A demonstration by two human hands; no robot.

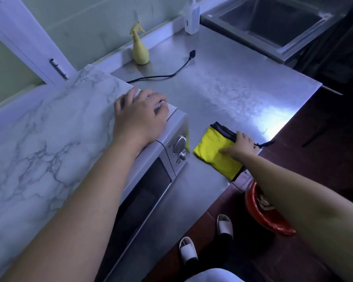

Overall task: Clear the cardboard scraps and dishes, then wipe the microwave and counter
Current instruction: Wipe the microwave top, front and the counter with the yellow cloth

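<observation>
Cloth: the folded yellow microfibre cloth (213,154) with black border lies on the steel counter (222,94), just beside the silver microwave (179,143).
Right hand (244,144): fingers curled on the cloth's black border.
Left hand (140,116): flat, fingers apart, on the microwave top.
Risk: I fear a wide wipe catches the loose black power cord (171,74) and tips the yellow spray bottle (140,51).

We see a brushed, shiny metal counter (222,94), a smooth marble-patterned top on the metal-fronted microwave (177,147), a soft yellow cloth (212,151) and a glossy red plastic bin (261,216).
</observation>
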